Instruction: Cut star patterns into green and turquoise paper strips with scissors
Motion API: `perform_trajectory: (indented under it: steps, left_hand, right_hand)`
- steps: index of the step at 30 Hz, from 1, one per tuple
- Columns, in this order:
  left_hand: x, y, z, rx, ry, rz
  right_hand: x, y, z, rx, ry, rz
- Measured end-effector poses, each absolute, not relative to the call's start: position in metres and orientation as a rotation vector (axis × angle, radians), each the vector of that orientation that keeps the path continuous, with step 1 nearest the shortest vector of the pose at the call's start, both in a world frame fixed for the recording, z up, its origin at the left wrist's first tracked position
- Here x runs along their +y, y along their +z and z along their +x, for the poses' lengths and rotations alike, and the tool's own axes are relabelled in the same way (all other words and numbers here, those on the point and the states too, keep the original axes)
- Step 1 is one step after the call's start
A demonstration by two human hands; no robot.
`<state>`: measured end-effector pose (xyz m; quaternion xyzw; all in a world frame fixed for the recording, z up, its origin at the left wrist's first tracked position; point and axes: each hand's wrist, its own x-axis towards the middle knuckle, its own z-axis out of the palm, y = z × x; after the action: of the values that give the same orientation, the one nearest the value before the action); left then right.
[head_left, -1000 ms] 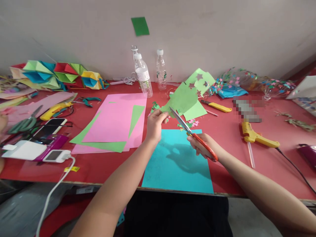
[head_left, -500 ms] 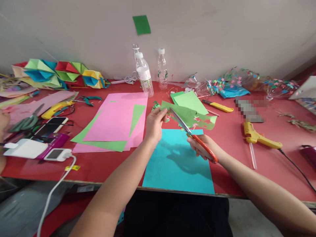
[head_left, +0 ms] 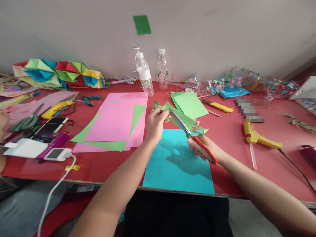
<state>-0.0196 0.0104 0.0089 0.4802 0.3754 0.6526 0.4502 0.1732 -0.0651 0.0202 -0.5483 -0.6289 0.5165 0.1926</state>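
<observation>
My left hand (head_left: 156, 123) pinches the left corner of a piece of green paper (head_left: 185, 119) with a ragged, cut-out lower edge. My right hand (head_left: 212, 144) is wrapped around the red handles of a pair of scissors (head_left: 182, 124). The blades point up and left across the paper, their tips close to my left fingers. Below both hands lies a blue sheet (head_left: 177, 179) with their shadow on it. Small green scraps (head_left: 156, 105) lie behind my left hand. Just beyond the cut paper rest light green sheets (head_left: 194, 104).
Pink sheets (head_left: 108, 123) with green offcuts lie left, beside a power bank, phones and a white cable (head_left: 53, 191). Plastic bottles (head_left: 145, 77) stand by the wall. A yellow cutter (head_left: 222, 107) and glue gun (head_left: 261, 138) lie right. Another person's arm (head_left: 3, 131) shows far left.
The free right end of the green paper has swung down and left, closer to the scissors. Both hands stay almost where they were.
</observation>
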Motion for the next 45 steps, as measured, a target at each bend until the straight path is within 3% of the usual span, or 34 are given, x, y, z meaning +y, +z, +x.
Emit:
perform_trajectory:
  steps: [45]
  left_hand:
    - [0.014,0.011,-0.024,0.938,1.576,1.234]
  right_hand:
    - [-0.065,0.029,0.173,-1.738,1.437,-1.652]
